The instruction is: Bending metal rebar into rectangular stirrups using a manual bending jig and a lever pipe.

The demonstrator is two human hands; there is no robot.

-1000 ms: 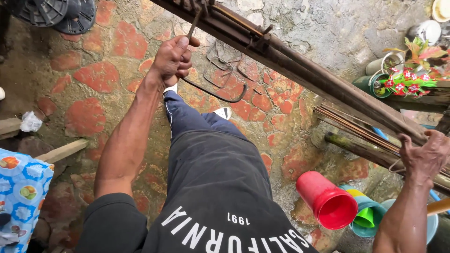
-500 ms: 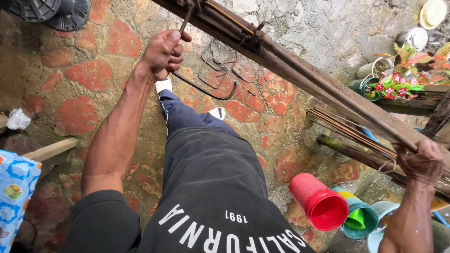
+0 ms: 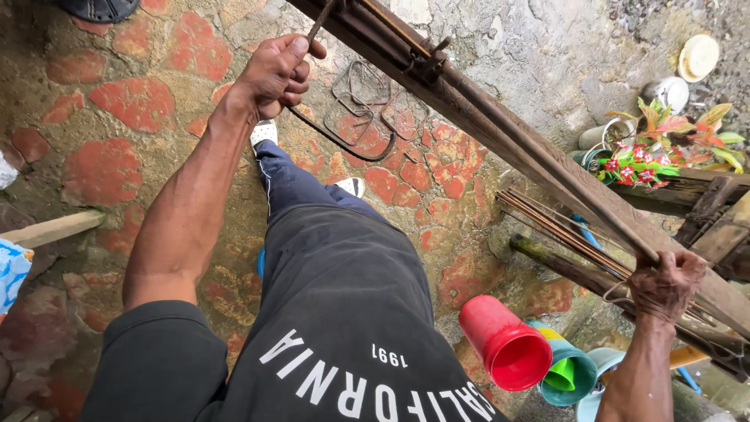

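My left hand [image 3: 275,72] is shut on the handle of a thin bent metal rod [image 3: 316,27] that hooks onto a long rusty wooden beam [image 3: 500,133] running diagonally from top centre to the right edge. My right hand [image 3: 666,285] grips the near end of a steel bar [image 3: 547,168] lying along that beam. Several bent wire stirrups [image 3: 363,109] lie on the ground below the left hand.
The ground is red stone set in mortar [image 3: 117,101]. Stacked red, green and blue plastic cups [image 3: 516,352] lie at lower right. A bundle of thin rods [image 3: 562,234] leans under the beam. A potted plant with red flowers [image 3: 648,156] stands at right. A wooden plank [image 3: 51,229] lies at left.
The view has shifted slightly; my left hand stays clamped on the bent rod at the beam and has moved a little up and right. My right hand keeps its grip.
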